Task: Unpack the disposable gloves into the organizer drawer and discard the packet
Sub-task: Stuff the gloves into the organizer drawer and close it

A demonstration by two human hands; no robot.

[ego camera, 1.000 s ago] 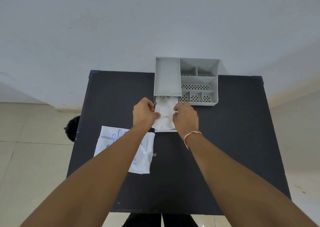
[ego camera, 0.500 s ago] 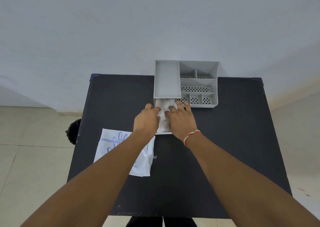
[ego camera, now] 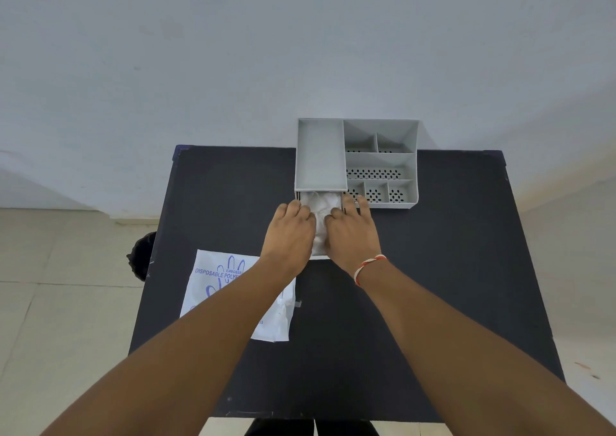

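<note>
— Gloves location, please?
— Crumpled white bundle is lying inside the pulled-out drawer at the near left of the grey organizer.
— Hands?
— Left hand is pressing down on the bundle's left side, fingers curled, palm down. Right hand is pressing on its right side, fingers spread flat, some reaching over the drawer's right wall. Neither is gripping anything closed; both are resting on the gloves. A red-and-white wrist thread is sitting on the right wrist.
— Packet?
— Printed packet is lying flat on the black table, near and left of the organizer, partly under the left forearm.
</note>
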